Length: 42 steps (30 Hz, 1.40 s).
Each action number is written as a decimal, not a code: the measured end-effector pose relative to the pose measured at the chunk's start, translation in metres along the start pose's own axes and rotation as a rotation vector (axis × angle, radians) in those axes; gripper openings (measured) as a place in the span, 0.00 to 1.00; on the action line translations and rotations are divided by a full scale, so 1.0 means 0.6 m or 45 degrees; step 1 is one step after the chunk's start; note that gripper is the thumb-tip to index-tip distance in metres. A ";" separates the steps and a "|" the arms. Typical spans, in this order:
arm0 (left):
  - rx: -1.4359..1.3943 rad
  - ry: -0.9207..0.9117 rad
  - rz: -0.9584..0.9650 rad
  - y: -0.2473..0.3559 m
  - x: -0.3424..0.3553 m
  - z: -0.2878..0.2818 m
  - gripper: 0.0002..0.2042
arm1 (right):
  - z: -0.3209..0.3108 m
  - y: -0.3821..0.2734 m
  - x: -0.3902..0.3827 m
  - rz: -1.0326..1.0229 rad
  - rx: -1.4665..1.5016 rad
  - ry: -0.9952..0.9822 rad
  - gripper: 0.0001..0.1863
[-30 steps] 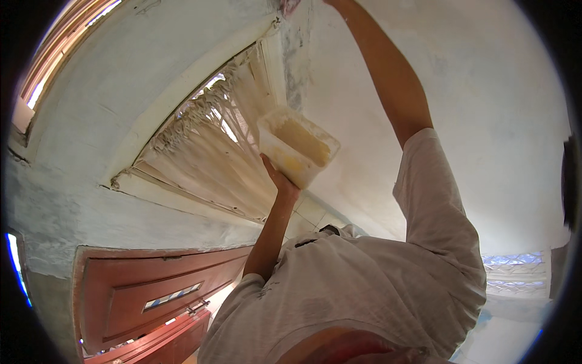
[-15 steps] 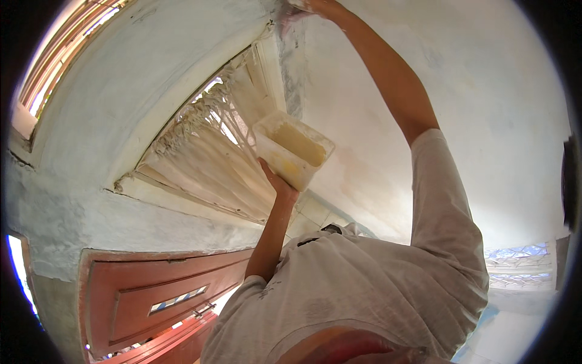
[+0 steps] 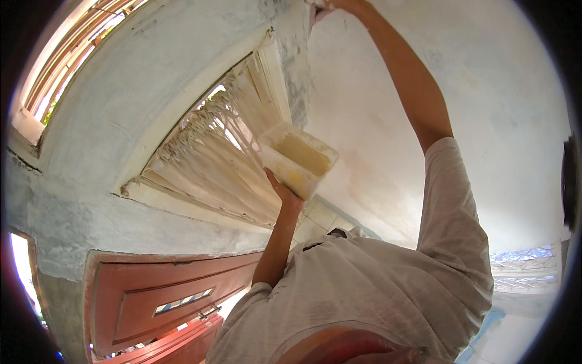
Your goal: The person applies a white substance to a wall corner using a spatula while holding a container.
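My left hand supports a white rectangular plastic tub from below and the near side, with the fingers against its wall. Pale yellowish paste lies inside the tub, which tilts so that its opening shows. High up, my right arm stretches to the wall corner, and my right hand is partly cut off by the top edge of the picture. Something small and pinkish shows at its fingers, close to the wall; its kind cannot be made out. Whitish smears mark the hand.
A pale, patchy wall rises on the right. Left of the tub, a bunched beige curtain hangs in a window frame. A reddish-brown panelled door stands at lower left, and a slatted window at upper left. Floor tiles show below the tub.
My right hand has shifted a little to the right along the top edge, away from the corner. The whole view has moved slightly; the tub stays in my left hand.
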<state>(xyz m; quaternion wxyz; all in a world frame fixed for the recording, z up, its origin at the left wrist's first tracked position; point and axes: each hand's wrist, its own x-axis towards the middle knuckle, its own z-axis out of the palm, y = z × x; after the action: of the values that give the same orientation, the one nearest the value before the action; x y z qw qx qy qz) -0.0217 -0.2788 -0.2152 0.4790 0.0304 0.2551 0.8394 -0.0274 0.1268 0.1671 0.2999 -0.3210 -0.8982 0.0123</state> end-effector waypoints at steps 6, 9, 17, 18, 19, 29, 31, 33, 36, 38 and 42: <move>0.027 -0.093 -0.116 -0.044 0.008 0.049 0.43 | 0.042 0.075 0.049 0.004 -0.012 0.257 0.28; 0.052 0.007 -0.038 -0.019 0.002 0.021 0.43 | -0.021 -0.025 0.065 0.158 0.273 0.233 0.25; 0.025 0.034 -0.014 -0.026 0.015 -0.019 0.43 | -0.091 -0.046 -0.206 -0.236 0.367 0.411 0.15; 0.031 0.086 -0.026 -0.027 0.015 -0.024 0.43 | -0.050 -0.023 -0.234 -0.100 0.226 0.428 0.17; 0.031 0.090 -0.036 -0.028 0.012 -0.023 0.43 | -0.010 -0.004 -0.256 -0.092 0.222 0.423 0.17; 0.037 0.055 0.018 -0.008 -0.001 -0.023 0.43 | 0.108 0.024 -0.351 0.177 1.925 0.107 0.20; 0.021 0.075 0.001 -0.007 -0.002 -0.022 0.43 | 0.089 0.003 -0.346 0.183 1.749 0.141 0.19; 0.057 0.073 0.026 -0.003 -0.006 -0.024 0.44 | 0.075 -0.031 -0.327 0.183 0.784 0.299 0.17; 0.063 0.091 -0.037 -0.010 -0.003 -0.024 0.46 | 0.116 -0.017 -0.272 -0.008 0.256 0.551 0.19; 0.087 0.082 -0.060 -0.021 -0.002 -0.014 0.46 | 0.163 -0.010 -0.231 0.003 0.179 0.567 0.20; 0.109 0.148 -0.069 -0.021 -0.001 -0.027 0.48 | 0.197 -0.123 -0.275 -0.021 0.202 0.565 0.16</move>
<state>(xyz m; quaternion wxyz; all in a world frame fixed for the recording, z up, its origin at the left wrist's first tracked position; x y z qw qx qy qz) -0.0165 -0.2807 -0.2348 0.4844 -0.0050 0.3188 0.8147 -0.0328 -0.0077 -0.0014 0.5145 -0.2838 -0.8091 0.0094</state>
